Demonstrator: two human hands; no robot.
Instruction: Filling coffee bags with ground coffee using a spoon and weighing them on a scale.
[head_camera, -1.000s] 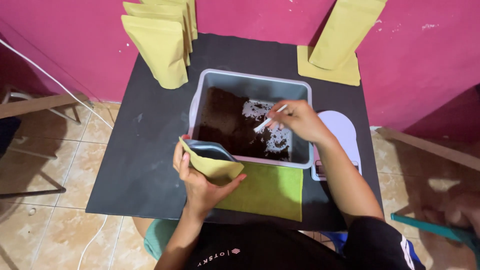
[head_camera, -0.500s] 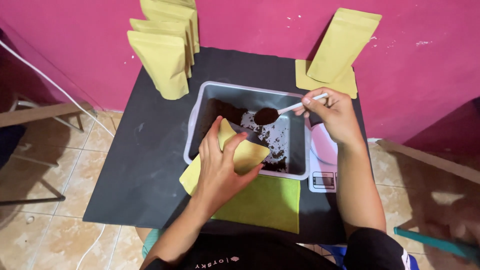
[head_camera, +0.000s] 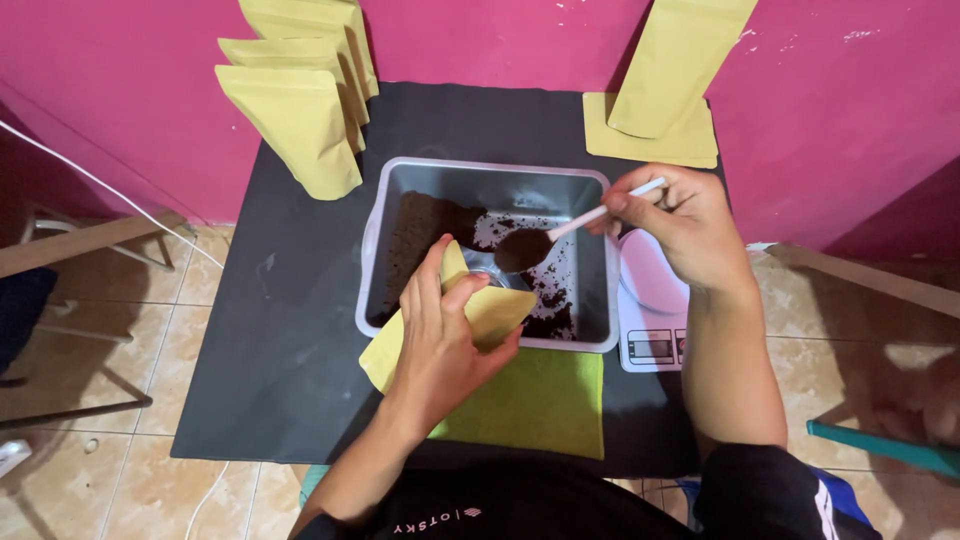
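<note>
My left hand (head_camera: 445, 335) grips an open yellow pouch (head_camera: 490, 310) and tilts it over the near edge of a grey plastic tub (head_camera: 385, 215) that holds dark brown powder (head_camera: 415, 250). My right hand (head_camera: 685, 225) holds a white spoon (head_camera: 545, 238) by its handle. The spoon's bowl is heaped with the dark powder and hovers just above the pouch's mouth, over the tub.
A flat yellow-green pouch (head_camera: 545, 405) lies at the black table's (head_camera: 280, 330) near edge. A white scale (head_camera: 650, 320) sits right of the tub. Several filled pouches (head_camera: 295, 120) stand at the back left, two more pouches (head_camera: 660, 110) at the back right against a pink wall.
My right hand scooped powder from the tub and lifted the loaded spoon. It now hangs lower, close to the pouch's mouth. My left hand raised the pouch over the tub's edge.
</note>
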